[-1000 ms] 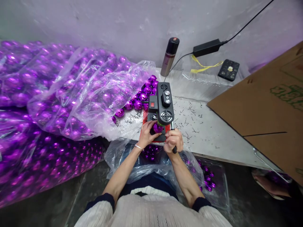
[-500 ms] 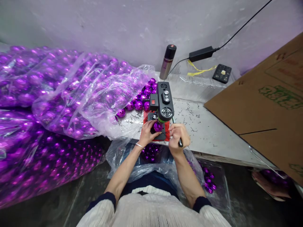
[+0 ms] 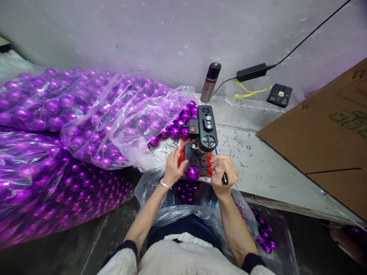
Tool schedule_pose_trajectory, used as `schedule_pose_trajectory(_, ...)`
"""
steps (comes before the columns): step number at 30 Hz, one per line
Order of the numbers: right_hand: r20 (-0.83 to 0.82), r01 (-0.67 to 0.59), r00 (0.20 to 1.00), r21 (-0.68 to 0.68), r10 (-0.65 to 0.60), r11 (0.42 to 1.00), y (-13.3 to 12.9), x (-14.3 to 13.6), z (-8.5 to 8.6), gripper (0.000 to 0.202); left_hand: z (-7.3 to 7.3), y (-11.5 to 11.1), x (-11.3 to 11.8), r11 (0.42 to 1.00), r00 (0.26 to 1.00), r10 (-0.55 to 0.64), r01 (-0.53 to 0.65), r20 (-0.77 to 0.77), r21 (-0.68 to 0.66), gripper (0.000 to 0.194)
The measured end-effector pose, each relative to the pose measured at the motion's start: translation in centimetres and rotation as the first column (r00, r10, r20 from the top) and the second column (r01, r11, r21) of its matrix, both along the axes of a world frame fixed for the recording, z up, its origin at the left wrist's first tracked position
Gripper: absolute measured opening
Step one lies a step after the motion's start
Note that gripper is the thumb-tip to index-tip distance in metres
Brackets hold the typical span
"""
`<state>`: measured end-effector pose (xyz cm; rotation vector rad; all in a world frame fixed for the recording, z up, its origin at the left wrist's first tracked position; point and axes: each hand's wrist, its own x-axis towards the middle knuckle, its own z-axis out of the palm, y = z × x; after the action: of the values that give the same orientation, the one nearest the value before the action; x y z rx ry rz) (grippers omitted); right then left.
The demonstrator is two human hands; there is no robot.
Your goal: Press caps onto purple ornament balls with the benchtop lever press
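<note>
A small black drill press (image 3: pixel 208 128) stands on a red mat (image 3: pixel 181 156) at the table's front edge. My right hand (image 3: pixel 224 172) is wrapped round its lever handle (image 3: pixel 225 178). A shiny purple ball (image 3: pixel 192 173) is at the front of the press's black base plate (image 3: pixel 197 156), below the head and away from it. My left hand (image 3: pixel 173 166) is just left of that ball, its fingers apart and nothing in them. More purple balls (image 3: pixel 174 132) lie behind the press on the left.
Clear plastic bags full of purple balls (image 3: pixel 86 107) cover the left side. A spray can (image 3: pixel 211 82), a power adapter (image 3: pixel 252 72) and a black phone-like object (image 3: pixel 280 95) are at the back. A cardboard box (image 3: pixel 321 133) stands right. Below lies a plastic bag holding balls (image 3: pixel 187 191).
My left hand has let go of the ball and opened. The ball has moved from under the press head to the front of the base. The whole view has shifted slightly.
</note>
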<state>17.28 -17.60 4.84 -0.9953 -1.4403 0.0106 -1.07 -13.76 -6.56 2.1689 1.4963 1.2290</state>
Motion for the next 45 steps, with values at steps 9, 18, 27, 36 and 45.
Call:
schedule_pose_trajectory(9, 0.063, 0.001, 0.998, 0.051, -0.004, 0.999, 0.2, -0.2, 0.7, 0.028, 4.0, 13.4, -0.5, 0.965, 0.970, 0.153, -0.188, -0.189, -0.182, 0.040)
schedule_pose_trajectory(18, 0.056, -0.020, 0.998, 0.050, 0.017, 0.999, 0.2, -0.1, 0.7, 0.028, 4.2, 10.7, -1.3, 0.877, 0.959, 0.255, -0.174, 0.126, -0.447, 0.062)
schedule_pose_trajectory(27, 0.046, -0.029, 0.999, 0.057, 0.027, 0.998, 0.2, 0.0, 0.3, 0.026, 4.8, 7.5, -1.9, 0.718, 0.333, 0.418, 0.449, 0.845, -0.532, 0.039)
schedule_pose_trajectory(36, 0.068, 0.009, 0.998, 0.024, -0.010, 1.000, 0.1, 0.1, 0.8, 0.029, 4.3, 2.9, 0.5, 0.715, 0.314, 0.385, 0.493, 0.868, -0.496, 0.048)
schedule_pose_trajectory(45, 0.090, -0.012, 0.996, 0.023, 0.010, 1.000, 0.1, 0.3, 1.3, 0.027, 1.2, 0.0, 3.9, 0.919, 0.933, 0.101, 0.046, 0.347, -0.392, 0.066)
